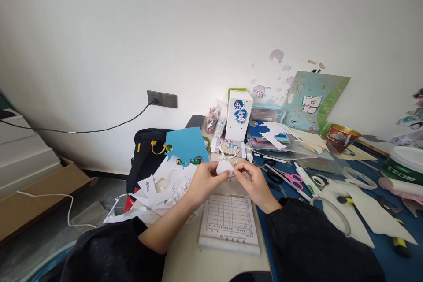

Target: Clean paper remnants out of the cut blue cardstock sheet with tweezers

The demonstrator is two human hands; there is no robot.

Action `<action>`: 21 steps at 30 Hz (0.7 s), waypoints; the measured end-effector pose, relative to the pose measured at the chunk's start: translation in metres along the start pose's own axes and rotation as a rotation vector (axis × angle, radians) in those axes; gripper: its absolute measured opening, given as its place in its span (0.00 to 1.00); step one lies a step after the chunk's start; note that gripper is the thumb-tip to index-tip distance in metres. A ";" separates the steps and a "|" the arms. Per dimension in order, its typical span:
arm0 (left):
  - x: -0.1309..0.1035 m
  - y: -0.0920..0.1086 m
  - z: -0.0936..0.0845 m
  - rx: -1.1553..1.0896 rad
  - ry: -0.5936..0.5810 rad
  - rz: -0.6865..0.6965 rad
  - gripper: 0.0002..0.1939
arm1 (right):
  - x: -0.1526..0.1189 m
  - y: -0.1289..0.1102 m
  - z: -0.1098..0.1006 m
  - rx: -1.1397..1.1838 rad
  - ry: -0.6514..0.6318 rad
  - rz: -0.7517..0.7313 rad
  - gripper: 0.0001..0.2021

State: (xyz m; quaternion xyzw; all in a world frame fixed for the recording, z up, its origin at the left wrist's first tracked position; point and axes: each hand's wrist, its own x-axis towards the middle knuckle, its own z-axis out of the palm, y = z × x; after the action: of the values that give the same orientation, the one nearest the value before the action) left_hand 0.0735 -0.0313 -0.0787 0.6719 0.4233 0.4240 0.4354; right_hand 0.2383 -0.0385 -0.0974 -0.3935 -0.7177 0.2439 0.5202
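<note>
A small piece of white paper is pinched between both hands above the desk. My left hand grips its left side, with the thumb across the front. My right hand has thumb and forefinger closed at its right edge. Just beyond the fingers lies a printed card with a round picture. Below my wrists rests a pad of ruled forms. A heap of paper scraps spreads to the left of my left hand. Pink-handled scissors lie right of my right hand.
A sheet of blue paper leans by a dark backpack. Behind stands a white box with stickers. On the right are a gold-rimmed tin, a green-and-white tub, white tape rolls and cut white sheets.
</note>
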 end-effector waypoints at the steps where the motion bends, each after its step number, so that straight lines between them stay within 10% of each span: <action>1: 0.000 0.000 0.000 -0.002 0.001 0.000 0.12 | 0.000 0.000 0.000 0.000 0.001 0.000 0.08; 21: 0.001 -0.004 -0.002 0.067 -0.035 -0.001 0.15 | -0.001 -0.001 -0.001 0.005 -0.012 0.022 0.10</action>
State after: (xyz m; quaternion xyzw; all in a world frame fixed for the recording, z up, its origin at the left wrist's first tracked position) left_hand 0.0710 -0.0289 -0.0820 0.6933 0.4298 0.3976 0.4201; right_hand 0.2387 -0.0396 -0.0968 -0.3986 -0.7158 0.2540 0.5140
